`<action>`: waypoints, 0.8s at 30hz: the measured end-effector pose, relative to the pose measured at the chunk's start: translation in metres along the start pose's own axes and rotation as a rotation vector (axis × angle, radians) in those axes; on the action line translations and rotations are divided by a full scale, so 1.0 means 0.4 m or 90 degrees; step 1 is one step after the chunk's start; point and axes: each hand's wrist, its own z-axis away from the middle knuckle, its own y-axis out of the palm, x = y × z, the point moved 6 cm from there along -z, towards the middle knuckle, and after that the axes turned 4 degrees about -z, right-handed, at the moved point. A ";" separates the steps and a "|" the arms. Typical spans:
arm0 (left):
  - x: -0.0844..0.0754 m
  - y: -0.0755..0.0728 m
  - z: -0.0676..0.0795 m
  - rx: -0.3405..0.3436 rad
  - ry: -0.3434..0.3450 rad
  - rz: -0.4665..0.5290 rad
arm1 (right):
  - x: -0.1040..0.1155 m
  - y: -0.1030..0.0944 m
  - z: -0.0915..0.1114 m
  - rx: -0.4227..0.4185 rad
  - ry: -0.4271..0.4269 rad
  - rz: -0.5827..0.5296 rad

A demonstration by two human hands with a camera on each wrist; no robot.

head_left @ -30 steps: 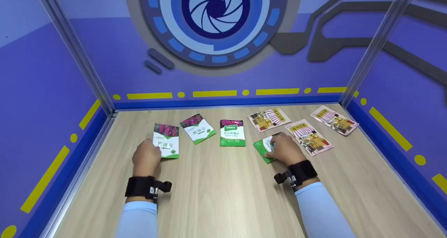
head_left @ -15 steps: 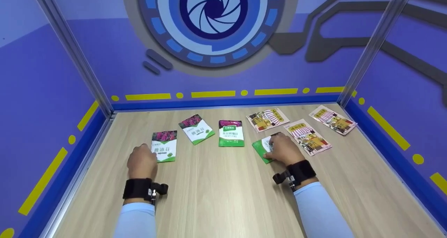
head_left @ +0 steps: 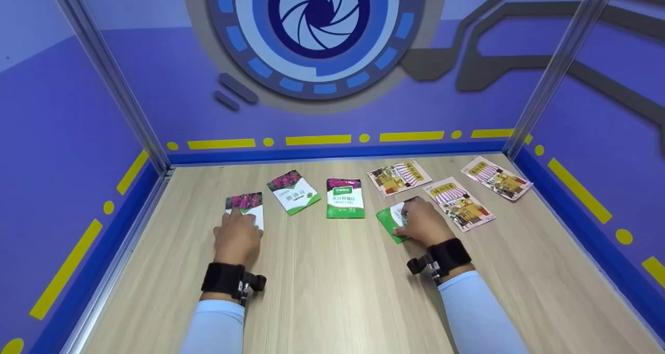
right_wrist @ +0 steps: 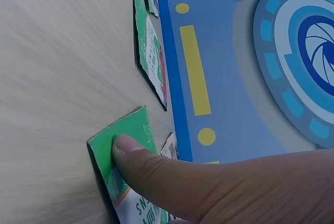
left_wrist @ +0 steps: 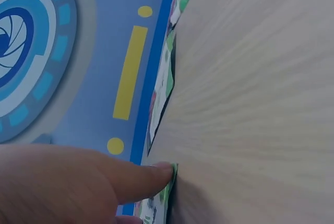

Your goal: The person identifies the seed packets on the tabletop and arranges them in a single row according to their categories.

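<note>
Two flower packets [head_left: 345, 200] are lying straight, five packets [head_left: 460, 204] crooked; left hand [head_left: 238, 238] is loosely touching a straight one, right hand [head_left: 427, 222] gripping green-white packet [head_left: 391, 222].

Left hand [head_left: 238, 237] palm-down, right hand [head_left: 427, 221] curled

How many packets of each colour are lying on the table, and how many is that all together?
Green-and-white packets: 4
Pink packets with striped awnings: 3
Total: 7 packets
</note>
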 end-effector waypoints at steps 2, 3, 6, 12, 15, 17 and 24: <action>0.008 0.000 0.005 0.003 -0.005 -0.007 | -0.002 0.002 -0.002 0.002 0.003 0.000; 0.013 -0.001 0.006 0.003 -0.008 -0.007 | -0.002 0.002 -0.002 0.002 0.005 0.001; 0.032 -0.006 0.009 -0.003 -0.026 0.003 | -0.003 0.001 -0.003 0.005 0.015 0.004; 0.071 -0.010 0.009 -0.021 -0.047 0.009 | -0.001 0.001 -0.003 0.010 0.019 0.007; 0.086 -0.013 0.009 -0.039 -0.050 0.020 | -0.003 0.003 -0.002 0.006 0.019 0.005; 0.094 -0.015 0.008 -0.047 -0.057 0.034 | -0.002 0.002 0.000 0.001 0.015 0.005; 0.113 -0.017 -0.012 -0.079 -0.082 0.100 | -0.002 0.000 0.004 -0.004 0.017 0.008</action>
